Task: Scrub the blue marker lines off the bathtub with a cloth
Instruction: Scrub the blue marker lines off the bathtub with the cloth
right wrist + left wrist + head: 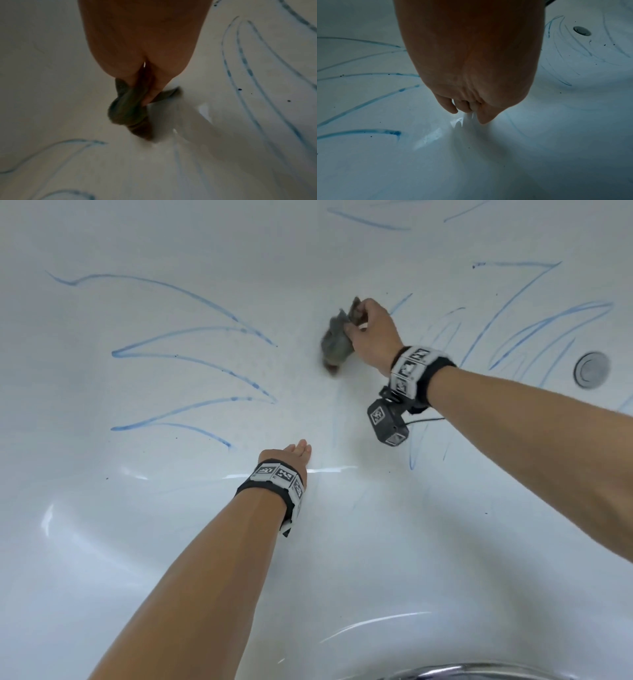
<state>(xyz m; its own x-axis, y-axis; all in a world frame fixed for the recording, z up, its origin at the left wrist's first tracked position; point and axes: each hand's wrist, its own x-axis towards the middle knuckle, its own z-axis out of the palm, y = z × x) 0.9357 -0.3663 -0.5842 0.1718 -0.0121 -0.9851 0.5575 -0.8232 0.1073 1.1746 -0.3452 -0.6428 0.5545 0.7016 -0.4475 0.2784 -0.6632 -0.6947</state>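
Nearest, the left hand (291,455) rests flat-fingered on the bathtub (171,542) floor. Farther off, the right hand (371,332) pinches the bunched cloth (335,344); bold blue marker lines (191,357) lie left of it.

The cloth (336,344) is smeared by motion blur in the head view, its edges indistinct; in the right wrist view the right hand (142,44) hides its upper part, and the fingers cannot be made out; the left hand (291,455) shows mostly wrist from above, its fingertips (452,109) partly hidden beneath the palm; marker lines (191,350) run off the frame edges; the drain (592,369) is too small to detail.
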